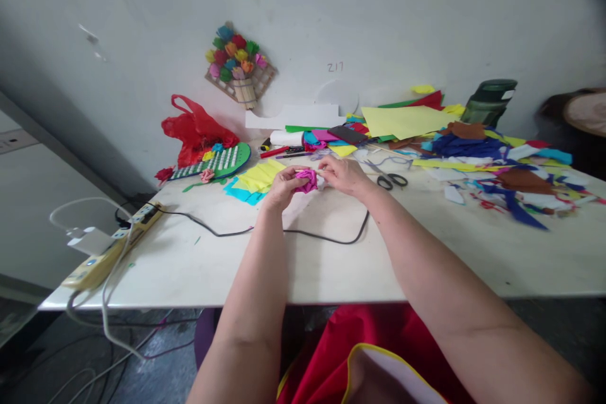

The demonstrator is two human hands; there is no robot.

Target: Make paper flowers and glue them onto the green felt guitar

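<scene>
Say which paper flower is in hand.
The magenta flower, in the left hand, right hand at its edge. The red flower and coral flower sit by the green board; the bouquet is against the wall.

Pale grey wall (pixel 303 25) behind a white table (pixel 331 271).

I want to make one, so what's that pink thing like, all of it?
The pink bunch looks roundish and full of folds, like crumpled paper or cloth. The left hand grips its left side, the right hand is at its upper right, and something white shows at its right edge.
</scene>
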